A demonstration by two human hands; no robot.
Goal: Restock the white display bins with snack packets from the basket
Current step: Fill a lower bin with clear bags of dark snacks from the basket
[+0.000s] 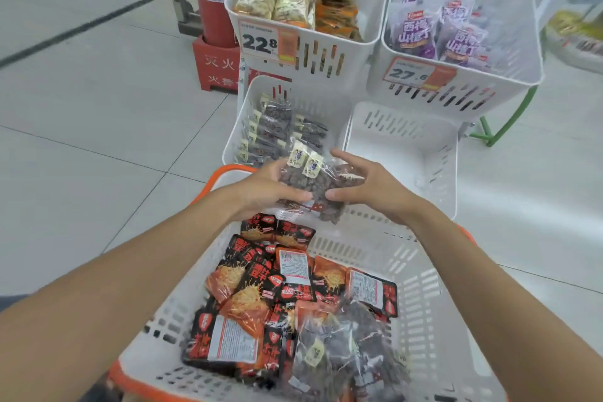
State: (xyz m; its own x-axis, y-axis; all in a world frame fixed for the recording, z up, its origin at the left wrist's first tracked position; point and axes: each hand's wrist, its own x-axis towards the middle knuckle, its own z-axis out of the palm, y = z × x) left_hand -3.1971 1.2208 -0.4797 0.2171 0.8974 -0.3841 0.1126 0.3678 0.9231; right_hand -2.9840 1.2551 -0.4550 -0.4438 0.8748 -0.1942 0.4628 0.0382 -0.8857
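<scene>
1. Two hands, left (261, 192) and right (370, 188), hold clear packets (315, 184) of a dark snack between them, fingers curled round the sides.
2. These packets are above the far rim of the basket (421, 297).
3. Inside the basket lie red packets (261, 287) and, near right, more clear ones (342, 352).
4. Just beyond the basket stand two low bins: the left bin (316, 98) holds like packets, with the right bin (401, 153) beside it.
5. Farther beyond the basket stand two upper bins (352, 59), tagged 22.8 and 27.6.
</scene>
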